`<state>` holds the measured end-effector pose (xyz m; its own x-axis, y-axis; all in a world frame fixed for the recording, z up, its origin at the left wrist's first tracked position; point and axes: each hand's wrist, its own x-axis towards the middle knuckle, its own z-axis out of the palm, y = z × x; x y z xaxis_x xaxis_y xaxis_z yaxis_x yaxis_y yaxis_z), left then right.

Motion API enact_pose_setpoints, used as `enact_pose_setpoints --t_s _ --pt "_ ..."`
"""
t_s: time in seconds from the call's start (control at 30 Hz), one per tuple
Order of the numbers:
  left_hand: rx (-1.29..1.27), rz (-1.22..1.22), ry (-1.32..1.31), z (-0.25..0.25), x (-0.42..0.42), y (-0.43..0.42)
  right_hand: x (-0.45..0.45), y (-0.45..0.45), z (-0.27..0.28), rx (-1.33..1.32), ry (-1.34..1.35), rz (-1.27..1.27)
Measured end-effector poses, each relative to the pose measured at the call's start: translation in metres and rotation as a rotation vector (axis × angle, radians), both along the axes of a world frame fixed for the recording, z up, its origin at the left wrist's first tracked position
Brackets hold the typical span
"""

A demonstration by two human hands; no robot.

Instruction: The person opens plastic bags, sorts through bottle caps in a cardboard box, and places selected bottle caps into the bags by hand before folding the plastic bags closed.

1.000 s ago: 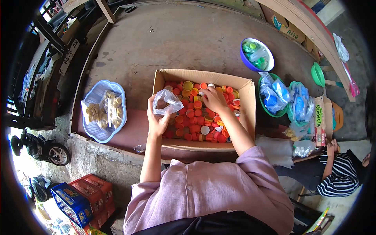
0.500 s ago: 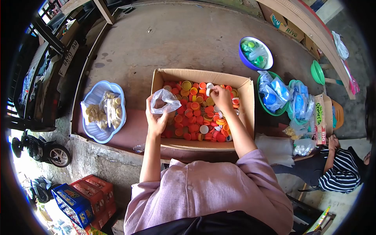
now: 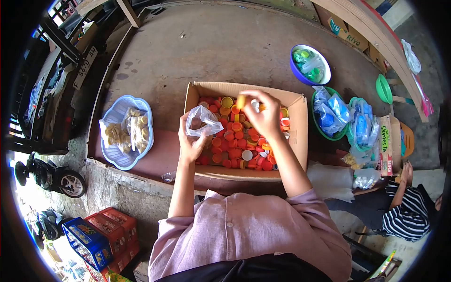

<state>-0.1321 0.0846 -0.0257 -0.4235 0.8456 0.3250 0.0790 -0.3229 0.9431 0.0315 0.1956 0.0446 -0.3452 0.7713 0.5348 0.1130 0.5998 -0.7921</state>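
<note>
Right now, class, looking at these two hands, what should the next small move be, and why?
Probably bring the yellow cap over to the mouth of the clear plastic bag: the right hand has it pinched above the cardboard box, while the left hand holds the bag with its mouth spread open.

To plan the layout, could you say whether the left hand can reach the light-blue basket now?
Probably yes: nothing visible blocks the tabletop between cardboard box and basket, though the left hand holds a plastic bag.
</note>
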Motion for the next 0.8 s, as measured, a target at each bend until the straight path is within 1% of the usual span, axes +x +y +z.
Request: enact_pose_setpoints --t_s 0.07,0.1,0.13,0.2,0.27,0.33,0.37,0.4,0.43,0.47,0.5,0.53,0.6,0.67,0.7,0.73,0.8 --pt "0.014 -0.006 -0.008 0.003 0.003 0.000 -0.021 -0.014 0.020 0.295 -0.075 0.119" --pt "0.030 -0.009 -0.019 0.004 0.003 0.001 -0.029 -0.022 0.027 0.293 -0.113 0.194" --pt "0.032 -0.011 -0.016 0.003 0.002 0.001 -0.036 -0.028 0.028 0.358 -0.221 0.219" --pt "0.005 0.020 0.080 0.003 0.001 0.000 -0.048 -0.035 0.021 0.559 -0.341 0.137" --pt "-0.024 0.026 0.103 0.004 0.000 -0.001 -0.049 -0.034 0.020 0.540 -0.318 0.135" --pt "0.037 0.019 0.121 0.002 -0.001 0.001 -0.038 -0.026 0.026 0.340 -0.275 0.119" --pt "-0.016 0.008 0.059 0.008 0.002 -0.001 -0.032 -0.018 0.023 0.315 -0.187 0.064" --pt "-0.018 0.010 0.055 0.008 0.002 -0.002 -0.022 -0.012 0.022 0.114 -0.166 0.057" --pt "-0.031 -0.016 -0.002 0.009 0.003 -0.002 -0.016 -0.001 0.008 0.038 -0.105 0.014" --pt "-0.043 -0.043 -0.058 0.009 0.004 -0.002 -0.003 0.011 -0.004 0.018 -0.215 -0.049" --pt "-0.056 -0.044 -0.052 0.011 0.003 -0.003 0.009 0.024 -0.032 0.038 -0.335 -0.106" --pt "-0.050 -0.044 -0.054 0.008 0.001 -0.001 0.019 0.024 -0.035 -0.118 -0.636 -0.108" --pt "-0.008 -0.034 0.049 0.000 -0.002 0.001 0.032 0.029 -0.084 0.094 -0.751 -0.061" --pt "-0.014 -0.048 0.021 -0.001 -0.001 0.000 0.035 0.020 -0.097 0.135 -0.923 -0.053" --pt "-0.023 -0.061 -0.007 -0.001 -0.001 0.000 0.032 0.016 -0.098 0.014 -1.159 -0.069" --pt "-0.026 -0.061 -0.006 0.000 0.000 -0.001 0.032 0.016 -0.104 0.011 -1.158 -0.067" --pt "-0.027 -0.037 0.036 0.005 0.001 -0.002 0.033 0.015 -0.113 0.189 -1.149 -0.109"
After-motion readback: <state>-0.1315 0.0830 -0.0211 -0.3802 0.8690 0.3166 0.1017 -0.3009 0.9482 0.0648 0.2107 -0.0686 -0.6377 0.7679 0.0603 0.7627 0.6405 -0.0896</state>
